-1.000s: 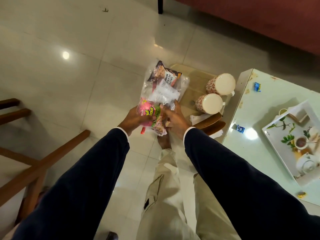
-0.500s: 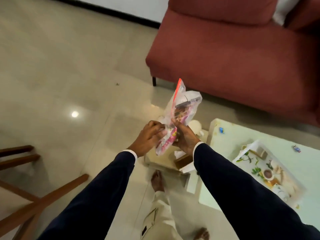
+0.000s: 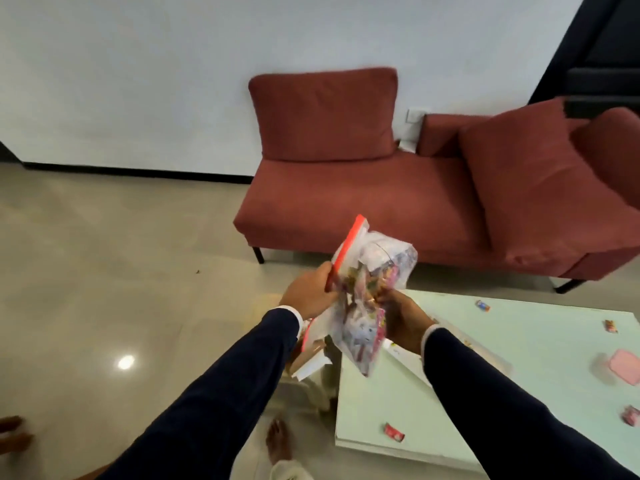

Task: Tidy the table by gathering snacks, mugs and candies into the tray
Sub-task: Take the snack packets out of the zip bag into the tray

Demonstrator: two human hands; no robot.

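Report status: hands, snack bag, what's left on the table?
Left hand and right hand both grip the clear snack bag, held up over the table edge. Wrapped candies lie loose on the table. Tray not in view.

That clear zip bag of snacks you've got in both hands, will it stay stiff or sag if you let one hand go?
Likely sags: the zip bag is thin, crinkled plastic, bulging unevenly. Loose packets inside would probably shift downward. Left hand grips near the red seal, right hand the side.
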